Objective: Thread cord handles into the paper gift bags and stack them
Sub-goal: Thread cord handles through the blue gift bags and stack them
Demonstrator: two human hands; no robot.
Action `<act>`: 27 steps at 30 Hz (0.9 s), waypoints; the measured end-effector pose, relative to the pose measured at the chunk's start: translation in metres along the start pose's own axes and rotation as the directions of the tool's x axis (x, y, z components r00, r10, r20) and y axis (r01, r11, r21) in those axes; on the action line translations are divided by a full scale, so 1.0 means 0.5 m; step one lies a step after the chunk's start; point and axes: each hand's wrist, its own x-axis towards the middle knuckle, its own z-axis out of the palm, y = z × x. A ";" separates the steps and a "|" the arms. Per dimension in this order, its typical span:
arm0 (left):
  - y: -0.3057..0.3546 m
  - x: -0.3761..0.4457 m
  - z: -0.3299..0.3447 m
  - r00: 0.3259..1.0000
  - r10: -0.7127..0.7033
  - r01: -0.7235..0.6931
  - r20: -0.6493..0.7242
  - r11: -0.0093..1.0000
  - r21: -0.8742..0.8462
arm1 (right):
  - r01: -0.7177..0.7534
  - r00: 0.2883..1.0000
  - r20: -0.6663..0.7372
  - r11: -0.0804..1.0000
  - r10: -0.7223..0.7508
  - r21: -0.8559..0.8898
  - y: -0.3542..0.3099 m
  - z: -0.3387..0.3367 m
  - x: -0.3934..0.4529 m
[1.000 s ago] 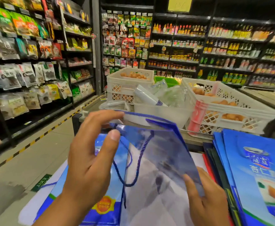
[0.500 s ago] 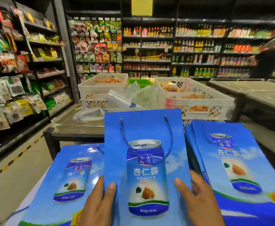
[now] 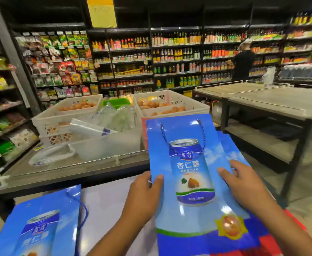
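A flat blue paper gift bag printed with a drink can [image 3: 192,174], blue cord handle [image 3: 183,139] threaded, has shifted from frame centre to lower right, onto the blue bag stack [image 3: 231,145]. The left hand [image 3: 144,191] pinches its left edge; the right hand [image 3: 244,183] presses flat, fingers spread.

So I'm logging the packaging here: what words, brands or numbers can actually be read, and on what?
"杏仁露": on the can printed on the held blue gift bag.
Logo and small print on that can: too blurred.
Second gift bag, lower left: print blurred.
Yellow hanging sign: unreadable.
Shelf labels: too small.
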 end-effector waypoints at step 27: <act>-0.015 0.095 0.352 0.850 0.307 -0.526 0.427 0.491 0.694 | 0.244 0.957 0.276 0.757 -0.087 -0.607 0.228 0.057 0.090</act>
